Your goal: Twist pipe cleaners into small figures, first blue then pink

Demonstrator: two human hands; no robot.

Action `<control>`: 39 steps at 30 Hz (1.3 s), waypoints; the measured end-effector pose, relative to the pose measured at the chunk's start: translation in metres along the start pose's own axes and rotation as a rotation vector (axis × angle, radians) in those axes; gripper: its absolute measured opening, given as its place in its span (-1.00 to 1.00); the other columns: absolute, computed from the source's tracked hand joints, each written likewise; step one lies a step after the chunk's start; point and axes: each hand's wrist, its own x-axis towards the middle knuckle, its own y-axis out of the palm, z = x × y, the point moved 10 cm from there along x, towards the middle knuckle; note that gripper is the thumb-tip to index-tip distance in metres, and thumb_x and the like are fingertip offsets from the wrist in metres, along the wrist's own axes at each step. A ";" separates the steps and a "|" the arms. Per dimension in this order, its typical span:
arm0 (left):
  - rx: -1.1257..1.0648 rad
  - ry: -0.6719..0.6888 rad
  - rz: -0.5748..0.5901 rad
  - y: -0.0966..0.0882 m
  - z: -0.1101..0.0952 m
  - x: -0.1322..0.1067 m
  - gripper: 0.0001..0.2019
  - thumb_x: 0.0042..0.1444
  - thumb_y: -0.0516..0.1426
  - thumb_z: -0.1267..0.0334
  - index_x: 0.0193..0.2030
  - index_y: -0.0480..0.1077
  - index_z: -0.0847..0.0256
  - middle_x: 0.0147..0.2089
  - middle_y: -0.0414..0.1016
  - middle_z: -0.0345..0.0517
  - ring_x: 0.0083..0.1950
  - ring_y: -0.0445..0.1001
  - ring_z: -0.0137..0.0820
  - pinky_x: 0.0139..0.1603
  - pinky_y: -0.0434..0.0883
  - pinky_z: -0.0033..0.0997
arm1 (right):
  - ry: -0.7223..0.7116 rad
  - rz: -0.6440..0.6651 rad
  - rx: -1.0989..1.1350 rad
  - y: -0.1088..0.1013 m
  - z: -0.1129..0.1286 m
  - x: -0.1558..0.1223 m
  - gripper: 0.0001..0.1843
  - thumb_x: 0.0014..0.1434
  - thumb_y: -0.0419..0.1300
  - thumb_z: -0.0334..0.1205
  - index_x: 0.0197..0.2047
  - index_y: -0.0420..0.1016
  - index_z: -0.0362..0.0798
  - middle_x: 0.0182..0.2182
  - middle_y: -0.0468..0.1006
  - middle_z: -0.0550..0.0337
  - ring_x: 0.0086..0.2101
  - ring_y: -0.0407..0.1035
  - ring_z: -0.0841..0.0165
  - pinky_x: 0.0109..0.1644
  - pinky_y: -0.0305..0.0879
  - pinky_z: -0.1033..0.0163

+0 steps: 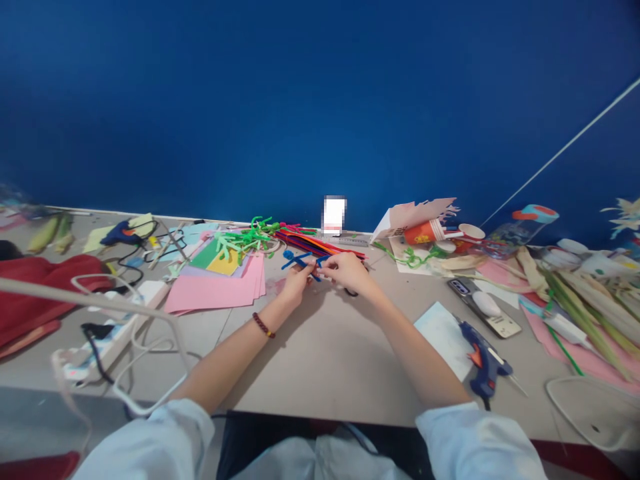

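Note:
Between my two hands is a small figure of twisted blue pipe cleaner (290, 256), with a round coiled end on the left. My left hand (299, 279) is closed around its middle, fingers pinched together. With its fingertips, my right hand (345, 272) pinches a blue strand on the figure's right side. Just behind the hands lies a bundle of red, purple and orange pipe cleaners (313, 244). Bent green pipe cleaners (245, 239) are heaped to the left, over coloured paper. A dark looped object, partly hidden, lies under my right hand.
Pink paper sheets (215, 291) and a white power strip (120, 327) with loose cables are on the left. To the right lie a blue glue gun (487, 360), a phone (484, 308), a red paper cup (423, 232) and dried husks. A blue wall (320, 120) stands behind the table.

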 end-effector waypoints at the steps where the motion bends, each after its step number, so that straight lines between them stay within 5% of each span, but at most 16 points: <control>1: -0.032 -0.002 0.009 0.001 0.000 0.000 -0.77 -0.11 0.26 0.16 -0.45 0.35 0.24 -0.52 0.37 -0.21 -0.53 0.24 -0.53 -0.54 0.11 -0.51 | -0.001 0.045 0.067 0.006 -0.004 0.002 -0.78 0.09 0.16 -0.15 -0.45 0.54 -0.09 -0.55 0.54 0.17 -0.55 0.40 0.42 -0.43 0.19 0.37; 8: -0.012 0.028 0.147 0.013 -0.002 -0.002 -0.70 -0.10 0.28 0.09 -0.52 0.33 0.26 -0.54 0.34 -0.19 -0.48 0.25 -0.51 -0.51 0.08 -0.49 | -0.006 0.113 0.279 0.014 -0.028 0.012 -0.83 0.04 0.18 -0.25 -0.39 0.56 -0.14 -0.50 0.57 0.12 -0.51 0.42 0.40 -0.42 0.26 0.37; 12: 0.067 -0.009 0.344 0.030 -0.002 -0.010 -0.66 -0.12 0.27 0.01 -0.54 0.35 0.27 -0.56 0.33 -0.17 -0.52 0.22 -0.52 -0.52 0.10 -0.47 | -0.036 0.166 0.295 0.006 -0.029 0.010 -0.83 -0.02 0.20 -0.26 -0.39 0.58 -0.14 -0.47 0.57 0.13 -0.47 0.39 0.41 -0.40 0.25 0.37; 18: 0.326 -0.023 0.500 0.041 0.000 -0.021 -0.79 -0.09 0.24 0.16 -0.54 0.41 0.27 -0.58 0.37 -0.17 -0.59 0.20 -0.54 -0.52 0.09 -0.48 | -0.041 0.252 0.226 -0.005 -0.024 0.000 -0.81 -0.04 0.24 -0.16 -0.39 0.57 -0.10 -0.51 0.52 0.20 -0.50 0.34 0.44 -0.50 0.17 0.40; 23: 0.494 0.006 0.454 0.041 0.006 -0.020 -0.90 -0.10 0.22 0.31 -0.57 0.44 0.25 -0.58 0.42 -0.16 -0.54 0.30 -0.47 -0.48 0.16 -0.48 | 0.036 0.319 0.331 -0.002 -0.025 -0.004 -0.77 0.04 0.22 -0.08 -0.36 0.52 -0.08 -0.45 0.55 0.16 -0.40 0.44 0.39 -0.45 0.28 0.40; 31: 0.230 -0.056 0.228 0.019 0.001 -0.006 -0.76 -0.14 0.26 0.13 -0.51 0.41 0.30 -0.61 0.35 -0.17 -0.63 0.14 -0.57 -0.61 0.00 -0.50 | 0.073 0.294 0.324 -0.003 -0.030 -0.004 -0.60 0.09 0.17 0.10 -0.27 0.51 -0.09 -0.35 0.56 0.10 -0.41 0.44 0.39 -0.49 0.27 0.41; 39: 0.280 0.124 0.112 0.010 -0.014 -0.001 -0.65 -0.14 0.23 -0.03 -0.61 0.35 0.25 -0.61 0.31 -0.19 -0.59 0.15 -0.53 -0.54 0.07 -0.46 | 0.196 0.113 0.547 0.003 -0.035 0.001 -0.52 0.08 0.14 0.19 -0.27 0.49 -0.09 -0.37 0.56 0.07 -0.47 0.42 0.44 -0.57 0.21 0.44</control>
